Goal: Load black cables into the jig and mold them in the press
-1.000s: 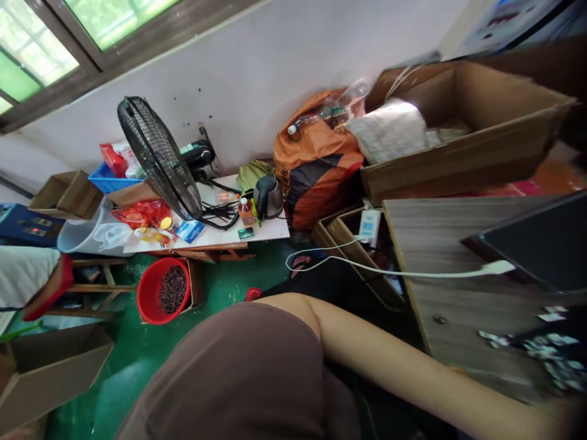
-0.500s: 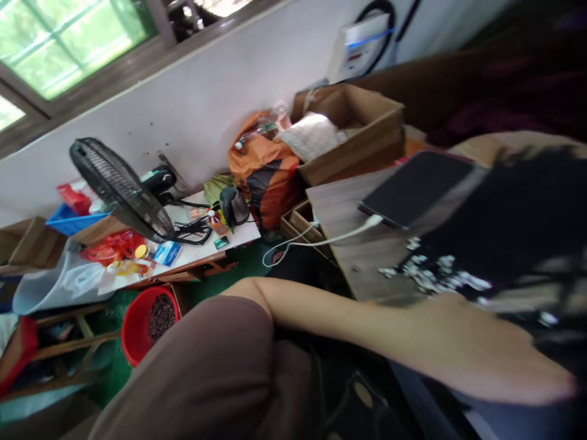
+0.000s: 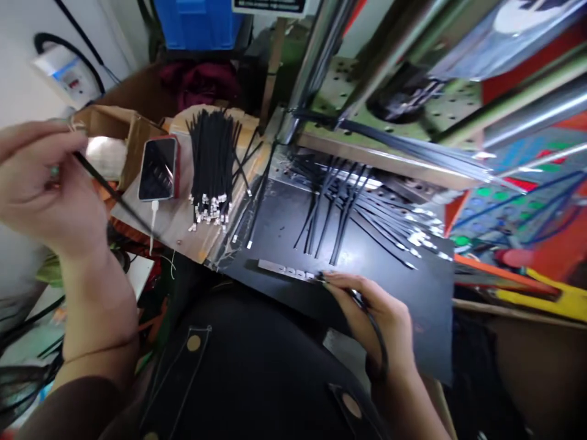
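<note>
**Both hands hold black cables above the mat**

The left hand [image 3: 41, 183] pinches a thin black cable [image 3: 114, 198] in a narrow grip. The right hand [image 3: 371, 318] curls around another cable [image 3: 380, 333], its fingertips [image 3: 328, 278] at a metal strip [image 3: 287, 270] on the black mat [image 3: 279, 229], well apart from a cable bundle [image 3: 213, 165].

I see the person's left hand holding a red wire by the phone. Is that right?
Not quite: the wire is black, not red. The head view shows the left hand holding a black wire by the phone.
</note>
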The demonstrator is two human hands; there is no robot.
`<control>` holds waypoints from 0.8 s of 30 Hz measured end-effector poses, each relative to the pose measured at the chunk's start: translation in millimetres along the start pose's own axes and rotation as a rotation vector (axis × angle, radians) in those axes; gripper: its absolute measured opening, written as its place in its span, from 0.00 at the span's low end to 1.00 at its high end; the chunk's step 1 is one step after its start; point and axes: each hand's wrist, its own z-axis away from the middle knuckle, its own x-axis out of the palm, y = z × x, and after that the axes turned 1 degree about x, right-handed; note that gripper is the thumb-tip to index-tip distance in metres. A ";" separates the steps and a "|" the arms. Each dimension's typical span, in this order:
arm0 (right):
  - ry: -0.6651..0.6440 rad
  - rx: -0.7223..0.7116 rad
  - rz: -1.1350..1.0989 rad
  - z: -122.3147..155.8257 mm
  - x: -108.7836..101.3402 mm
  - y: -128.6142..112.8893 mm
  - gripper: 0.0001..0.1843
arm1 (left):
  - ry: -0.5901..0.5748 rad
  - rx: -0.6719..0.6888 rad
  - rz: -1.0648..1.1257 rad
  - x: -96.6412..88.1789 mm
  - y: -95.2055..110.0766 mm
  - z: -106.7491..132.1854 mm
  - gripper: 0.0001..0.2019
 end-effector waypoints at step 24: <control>-0.618 -0.150 0.007 -81.4 -25.4 6.2 0.12 | -1.533 0.466 0.368 85.4 168.3 120.8 0.13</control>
